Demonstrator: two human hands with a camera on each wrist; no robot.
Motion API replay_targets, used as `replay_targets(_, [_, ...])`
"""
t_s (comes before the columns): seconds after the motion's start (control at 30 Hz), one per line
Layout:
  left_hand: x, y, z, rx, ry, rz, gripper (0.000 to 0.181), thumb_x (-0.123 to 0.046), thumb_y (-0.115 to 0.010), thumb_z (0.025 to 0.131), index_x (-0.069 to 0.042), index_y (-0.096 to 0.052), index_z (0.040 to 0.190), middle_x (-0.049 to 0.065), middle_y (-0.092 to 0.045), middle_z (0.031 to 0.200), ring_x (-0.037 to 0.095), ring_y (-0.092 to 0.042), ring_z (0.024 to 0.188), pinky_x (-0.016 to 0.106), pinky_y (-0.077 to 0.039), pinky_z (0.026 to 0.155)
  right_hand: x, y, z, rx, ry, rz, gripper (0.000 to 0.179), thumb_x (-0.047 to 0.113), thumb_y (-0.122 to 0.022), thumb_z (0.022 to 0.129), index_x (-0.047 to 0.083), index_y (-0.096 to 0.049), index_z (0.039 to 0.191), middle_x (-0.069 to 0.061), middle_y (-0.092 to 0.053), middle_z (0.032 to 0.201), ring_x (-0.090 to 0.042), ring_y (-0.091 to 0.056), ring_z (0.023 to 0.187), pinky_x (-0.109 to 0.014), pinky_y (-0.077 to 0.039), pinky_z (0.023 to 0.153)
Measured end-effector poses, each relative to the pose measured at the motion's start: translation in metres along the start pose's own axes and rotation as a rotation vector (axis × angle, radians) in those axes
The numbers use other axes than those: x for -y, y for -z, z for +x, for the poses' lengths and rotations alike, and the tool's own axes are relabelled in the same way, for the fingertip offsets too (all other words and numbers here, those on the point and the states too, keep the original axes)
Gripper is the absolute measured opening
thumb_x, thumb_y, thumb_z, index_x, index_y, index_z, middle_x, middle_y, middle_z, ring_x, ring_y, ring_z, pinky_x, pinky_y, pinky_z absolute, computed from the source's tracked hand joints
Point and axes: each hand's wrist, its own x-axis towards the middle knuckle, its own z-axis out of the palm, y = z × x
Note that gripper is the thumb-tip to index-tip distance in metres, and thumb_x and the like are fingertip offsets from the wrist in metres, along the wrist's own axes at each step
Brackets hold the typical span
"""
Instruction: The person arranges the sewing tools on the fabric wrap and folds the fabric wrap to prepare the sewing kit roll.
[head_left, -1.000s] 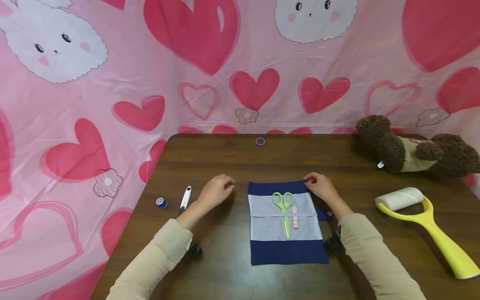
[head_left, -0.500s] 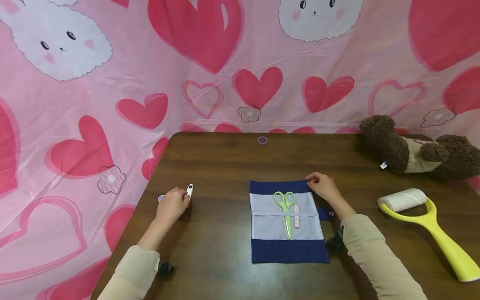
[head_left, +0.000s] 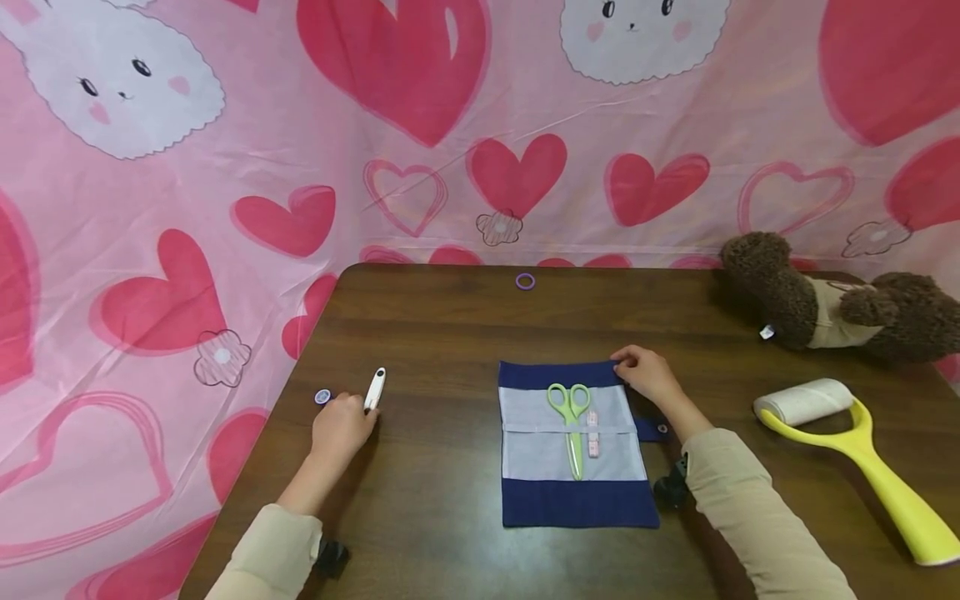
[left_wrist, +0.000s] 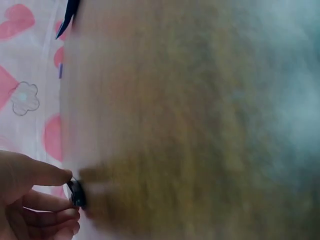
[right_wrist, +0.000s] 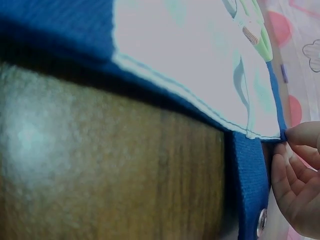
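In the head view my left hand (head_left: 341, 429) is low over the table's left side. A slim tool with a white handle (head_left: 375, 388), holed at its far end, sticks out beyond my thumb. The left wrist view shows thumb and fingers pinching the tool's dark end (left_wrist: 76, 193). Just beyond this hand lies a blue thread spool (head_left: 322, 397). My right hand (head_left: 649, 375) pinches the far right corner of a navy and pale grey sewing roll (head_left: 577, 504), spread flat. Green scissors (head_left: 570, 408) and a pink tape measure (head_left: 593, 433) sit under its strap.
A purple ring (head_left: 525, 282) lies near the table's back edge. At the right are a brown teddy bear (head_left: 847, 308) and a yellow-handled lint roller (head_left: 862, 442). The roll's navy tab (right_wrist: 248, 185) with a metal snap extends from its right edge. A pink heart-print cloth (head_left: 435, 200) hangs behind.
My left hand has moved left from beside the sewing roll to the white-handled tool, then slid slightly nearer me along it, uncovering the spool. My right hand stays at the roll's corner.
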Motion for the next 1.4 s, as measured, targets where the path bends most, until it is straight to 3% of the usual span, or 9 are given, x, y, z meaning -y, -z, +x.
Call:
replay_targets(0.27, [-0.003, 0.006, 0.007, 0.031, 0.057, -0.025, 0.023, -0.017, -0.059, 0.072, -0.002, -0.050, 0.058, 0.014, -0.053, 0.054, 0.030, -0.049, 0.046, 0.044, -0.037, 0.039, -0.001, -0.001, 0.001, 0.002, -0.001, 0.010, 0.024, 0.008, -0.053, 0.086, -0.003, -0.057, 0.107, -0.016, -0.058, 0.086, -0.021, -0.051, 0.070, -0.028, -0.042, 0.060])
replay_targets(0.43, [-0.013, 0.014, 0.019, 0.013, 0.078, -0.152, 0.019, -0.019, -0.059, 0.074, -0.002, -0.057, 0.066, 0.009, -0.054, 0.055, 0.022, -0.044, 0.047, 0.038, -0.036, 0.040, 0.000, 0.000, 0.000, 0.009, 0.002, 0.013, 0.023, 0.007, -0.053, 0.086, -0.003, -0.057, 0.107, -0.015, -0.058, 0.085, -0.021, -0.051, 0.069, -0.027, -0.042, 0.059])
replay_targets(0.53, [-0.023, 0.018, 0.028, 0.039, 0.078, -0.312, 0.021, -0.021, -0.063, 0.077, 0.000, -0.063, 0.079, 0.009, -0.060, 0.062, 0.019, -0.050, 0.049, 0.033, -0.040, 0.044, 0.000, 0.001, -0.001, 0.020, 0.004, 0.013, 0.024, 0.007, -0.053, 0.086, -0.003, -0.056, 0.108, -0.015, -0.058, 0.085, -0.021, -0.051, 0.069, -0.027, -0.042, 0.060])
replay_targets(0.7, [-0.044, 0.020, 0.045, 0.170, 0.082, -0.669, 0.024, -0.018, -0.066, 0.079, 0.004, -0.064, 0.090, 0.011, -0.064, 0.066, 0.012, -0.058, 0.049, 0.031, -0.051, 0.052, 0.001, 0.002, 0.000, 0.034, 0.010, 0.018, 0.025, 0.007, -0.053, 0.086, -0.003, -0.056, 0.108, -0.014, -0.058, 0.085, -0.019, -0.052, 0.069, -0.027, -0.042, 0.060])
replay_targets(0.87, [-0.070, 0.020, 0.063, 0.283, -0.012, -0.915, 0.024, -0.010, -0.061, 0.084, 0.006, -0.063, 0.102, 0.019, -0.064, 0.077, 0.014, -0.061, 0.059, 0.039, -0.052, 0.065, 0.001, 0.004, -0.001, 0.048, 0.007, 0.032, 0.025, 0.006, -0.053, 0.086, -0.004, -0.056, 0.109, -0.014, -0.058, 0.084, -0.018, -0.052, 0.067, -0.027, -0.043, 0.059])
replay_targets(1.03, [-0.100, 0.014, 0.080, 0.356, -0.101, -0.998, 0.031, -0.004, -0.058, 0.086, 0.008, -0.053, 0.114, 0.022, -0.061, 0.087, 0.027, -0.062, 0.071, 0.043, -0.050, 0.071, -0.001, 0.004, -0.001, 0.045, 0.013, 0.034, 0.026, 0.006, -0.054, 0.085, -0.004, -0.056, 0.109, -0.013, -0.058, 0.083, -0.017, -0.052, 0.066, -0.027, -0.043, 0.059])
replay_targets(1.17, [-0.123, 0.004, 0.089, 0.333, -0.082, -1.070, 0.033, -0.001, -0.060, 0.083, 0.005, -0.044, 0.112, 0.020, -0.061, 0.082, 0.033, -0.062, 0.072, 0.046, -0.050, 0.070, -0.001, 0.003, 0.000, 0.041, 0.014, 0.022, 0.026, 0.007, -0.053, 0.085, -0.003, -0.056, 0.109, -0.014, -0.058, 0.084, -0.019, -0.052, 0.068, -0.027, -0.042, 0.060])
replay_targets(1.27, [-0.137, -0.004, 0.094, 0.325, -0.094, -1.099, 0.032, 0.001, -0.060, 0.082, 0.001, -0.041, 0.108, 0.018, -0.061, 0.075, 0.029, -0.062, 0.065, 0.047, -0.050, 0.067, 0.000, 0.002, 0.000, 0.040, 0.004, 0.016, 0.026, 0.008, -0.053, 0.086, -0.003, -0.056, 0.110, -0.014, -0.057, 0.085, -0.020, -0.051, 0.070, -0.028, -0.042, 0.061])
replay_targets(1.4, [-0.151, -0.017, 0.097, 0.357, -0.168, -1.086, 0.027, 0.001, -0.060, 0.082, 0.003, -0.044, 0.104, 0.016, -0.060, 0.070, 0.017, -0.059, 0.057, 0.042, -0.052, 0.062, 0.000, 0.002, 0.000, 0.036, -0.009, 0.016, 0.026, 0.008, -0.053, 0.086, -0.002, -0.056, 0.110, -0.014, -0.056, 0.086, -0.022, -0.051, 0.072, -0.028, -0.041, 0.062])
